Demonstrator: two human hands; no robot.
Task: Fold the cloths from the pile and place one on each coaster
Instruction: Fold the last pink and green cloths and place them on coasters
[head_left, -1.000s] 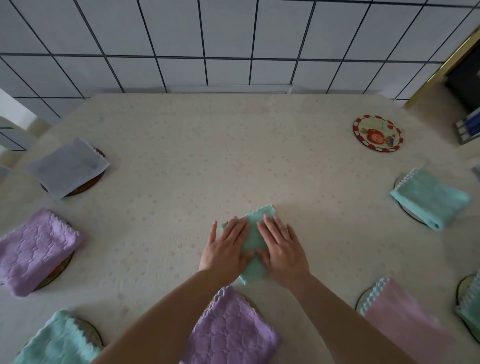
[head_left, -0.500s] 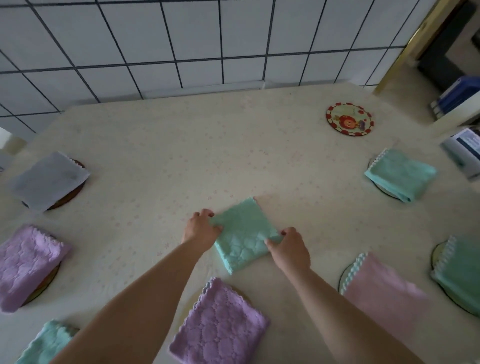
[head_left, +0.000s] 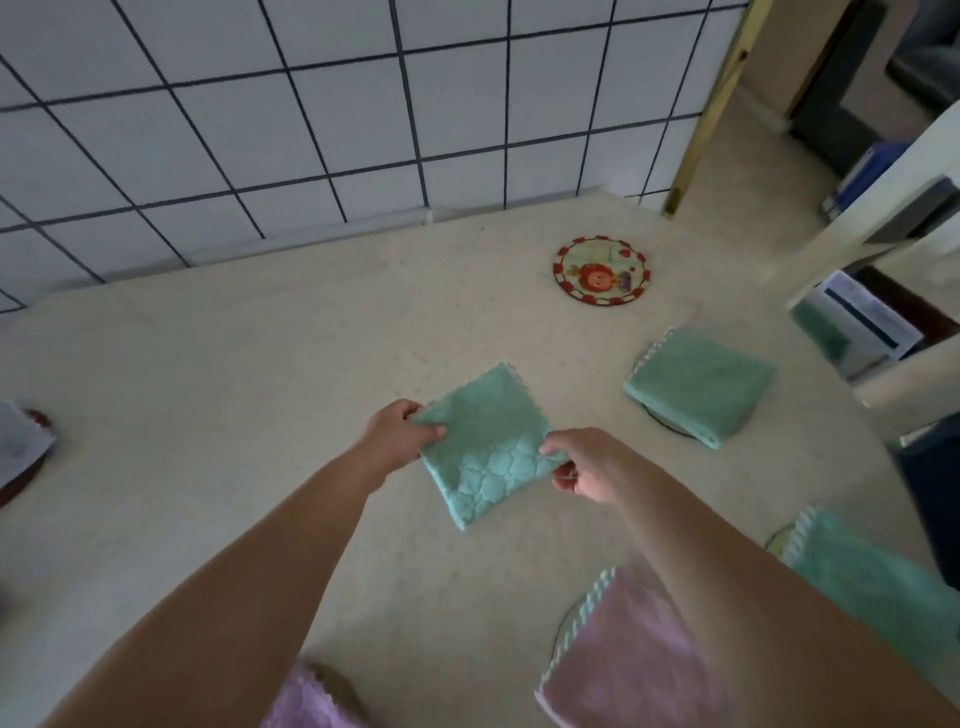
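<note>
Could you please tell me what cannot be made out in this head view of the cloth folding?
- Coaster under the pink cloth: mostly covered by it; the right forearm crosses the cloth.
- Purple cloth: cut off by the bottom edge.
- Grey cloth: cut off by the left edge.
- Right hand grip on the held teal cloth: fingertips hidden beneath it.

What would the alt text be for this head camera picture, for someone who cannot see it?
Two hands, left hand and right hand, hold a folded green cloth by its sides over a cream table. One round patterned coaster lies bare; nearby coasters already carry folded cloths.
</note>
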